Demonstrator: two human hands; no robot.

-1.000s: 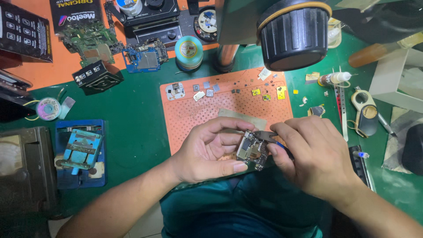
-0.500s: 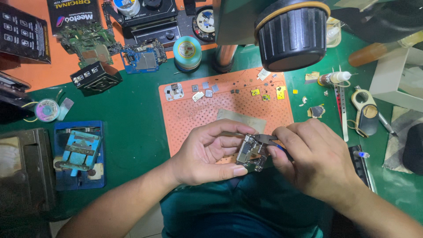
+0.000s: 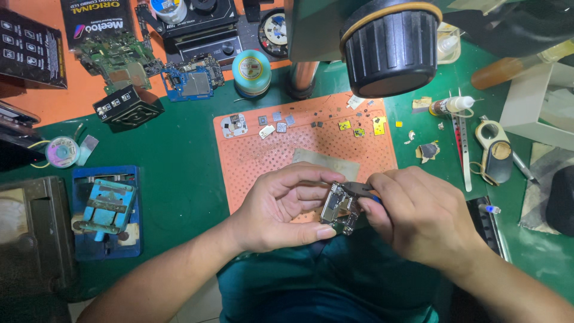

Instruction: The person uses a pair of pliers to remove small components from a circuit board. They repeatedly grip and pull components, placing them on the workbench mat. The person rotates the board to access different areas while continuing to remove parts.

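My left hand (image 3: 281, 206) pinches a small circuit board (image 3: 339, 209) between thumb and fingers, holding it over the near edge of the orange perforated work mat (image 3: 281, 152). My right hand (image 3: 418, 218) grips thin metal tweezers (image 3: 356, 189) whose tips rest on the top of the board. Both hands meet at the board, just above my lap. Several tiny chips and metal shields (image 3: 272, 124) lie along the mat's far edge.
A microscope head (image 3: 388, 45) hangs above the mat's far right. A blue board holder (image 3: 107, 209) sits at left, circuit boards (image 3: 191, 81) and a round tin (image 3: 251, 70) at back. Tweezers and a small bottle (image 3: 451, 106) lie right on the green mat (image 3: 179, 173).
Both hands and the board stay in place with only slight shifts; the tweezers remain on the board.
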